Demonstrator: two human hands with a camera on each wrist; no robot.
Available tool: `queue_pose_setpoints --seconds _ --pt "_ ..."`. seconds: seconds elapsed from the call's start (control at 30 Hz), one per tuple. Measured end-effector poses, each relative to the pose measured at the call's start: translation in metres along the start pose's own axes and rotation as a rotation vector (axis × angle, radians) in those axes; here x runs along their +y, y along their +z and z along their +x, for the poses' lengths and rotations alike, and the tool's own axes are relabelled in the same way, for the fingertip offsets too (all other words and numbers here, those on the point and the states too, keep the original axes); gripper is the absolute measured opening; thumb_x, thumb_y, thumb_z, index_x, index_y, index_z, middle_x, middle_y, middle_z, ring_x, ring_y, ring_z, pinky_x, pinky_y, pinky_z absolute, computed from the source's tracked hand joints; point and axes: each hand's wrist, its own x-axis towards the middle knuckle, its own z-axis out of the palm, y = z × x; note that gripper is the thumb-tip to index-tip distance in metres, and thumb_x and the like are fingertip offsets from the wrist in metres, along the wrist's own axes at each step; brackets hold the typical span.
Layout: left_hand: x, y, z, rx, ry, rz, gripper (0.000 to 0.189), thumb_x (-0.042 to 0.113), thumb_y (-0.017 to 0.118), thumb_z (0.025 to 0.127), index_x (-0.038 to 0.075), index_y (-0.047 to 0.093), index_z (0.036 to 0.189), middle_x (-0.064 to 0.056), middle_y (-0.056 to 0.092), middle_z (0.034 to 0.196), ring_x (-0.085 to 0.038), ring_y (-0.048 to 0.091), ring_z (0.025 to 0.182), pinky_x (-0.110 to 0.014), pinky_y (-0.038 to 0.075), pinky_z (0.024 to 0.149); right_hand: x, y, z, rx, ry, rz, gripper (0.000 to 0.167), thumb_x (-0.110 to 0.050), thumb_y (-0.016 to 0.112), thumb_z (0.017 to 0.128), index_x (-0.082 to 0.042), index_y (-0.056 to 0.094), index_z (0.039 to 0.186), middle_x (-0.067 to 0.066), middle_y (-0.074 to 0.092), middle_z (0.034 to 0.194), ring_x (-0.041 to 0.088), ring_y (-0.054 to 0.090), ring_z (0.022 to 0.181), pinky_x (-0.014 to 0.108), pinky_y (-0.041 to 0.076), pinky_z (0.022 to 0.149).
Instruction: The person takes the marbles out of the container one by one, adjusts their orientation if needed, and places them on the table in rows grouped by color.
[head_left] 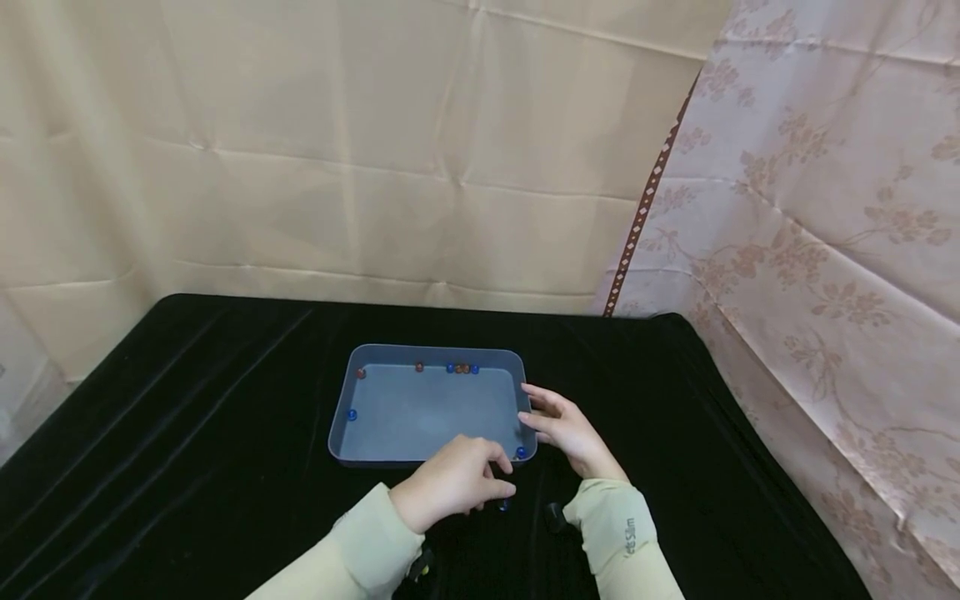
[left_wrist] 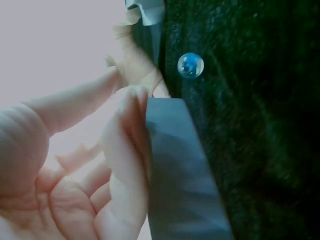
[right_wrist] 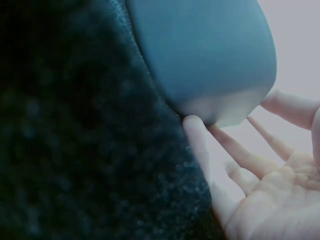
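A shallow blue-grey tray [head_left: 425,460] lies on the black cloth. My right hand [head_left: 567,429] holds its right side, with fingertips against the outer wall and the thumb at the rim, as the right wrist view shows. Over the tray's front right corner hovers my left hand [head_left: 456,477], its thumb and index finger apart and nothing visible between them. Just off those fingertips, a blue marble [head_left: 503,505] sits on the cloth in front of the tray. The same clear-and-blue marble [left_wrist: 190,65] shows beside the tray wall [left_wrist: 182,175] in the left wrist view.
Inside the tray, several blue and brown marbles [head_left: 419,367] lie along the back wall. A brown marble [head_left: 361,373] and a blue one [head_left: 352,414] are at the left, and another blue marble [head_left: 521,452] is in the front right corner. Behind the table hangs a beige curtain [head_left: 375,167].
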Motion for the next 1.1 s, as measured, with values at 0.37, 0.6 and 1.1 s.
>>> queue_pose_setpoints --seconds 0.37,0.6,1.1 --pt "0.006 -0.011 0.008 0.142 0.092 0.084 0.017 0.024 0.068 0.094 0.009 0.075 0.097 0.001 0.067 0.069 -0.006 0.053 0.053 -0.021 0.042 0.049 0.000 0.001 0.001 0.018 0.021 0.028 0.051 -0.018 0.060 0.098 -0.014 0.046 0.147 0.020 0.043 0.151 0.034 0.053 0.128 0.046 0.051 0.100" --pt "0.006 -0.012 0.019 0.216 0.080 0.140 0.015 0.023 0.069 0.093 0.011 0.075 0.098 0.007 0.062 0.064 -0.006 0.052 0.051 -0.021 0.041 0.047 0.002 0.000 0.002 0.008 0.023 0.050 0.053 -0.019 0.061 0.097 -0.014 0.046 0.147 0.021 0.041 0.152 0.036 0.051 0.131 0.046 0.050 0.101" --pt "0.006 0.002 0.038 0.186 0.030 0.186 0.019 0.025 0.070 0.093 0.011 0.075 0.104 0.004 0.065 0.079 -0.005 0.055 0.062 -0.021 0.046 0.057 0.003 0.001 0.001 0.007 0.005 0.055 0.052 -0.015 0.060 0.098 -0.014 0.046 0.147 0.020 0.044 0.150 0.036 0.052 0.130 0.047 0.050 0.101"
